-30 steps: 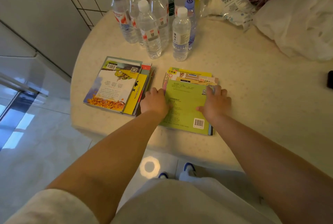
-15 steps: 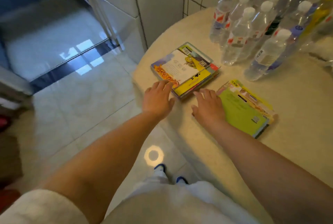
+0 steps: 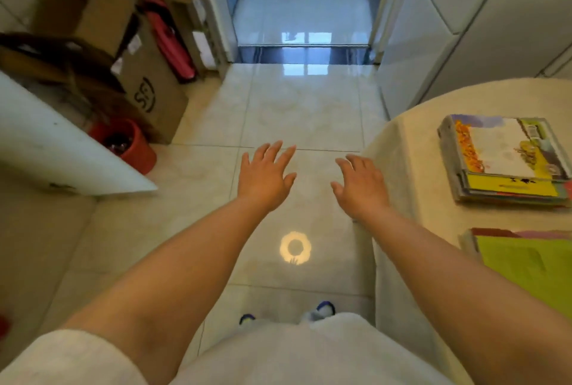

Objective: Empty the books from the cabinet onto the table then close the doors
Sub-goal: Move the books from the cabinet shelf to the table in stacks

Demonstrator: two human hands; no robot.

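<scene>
Holding both hands out over the tiled floor, palms down, you grip nothing. Your left hand has its fingers spread apart, empty, at mid-frame. Your right hand is also empty with loose fingers apart, just beside the near-left edge of the round table, not clearly touching it. Two book piles lie on the table at right: the far stack of books has a white and orange cover on top with yellow ones under it; the near stack shows a lime-green cover on top and is cut off by the frame edge. The piles sit apart. At left, a white panel juts in at an angle, possibly a cabinet door, can't tell. Behind it stand cardboard boxes and a red bucket. A ring-shaped light reflection sits on the floor between your forearms. Shoe tips show at the bottom.
</scene>
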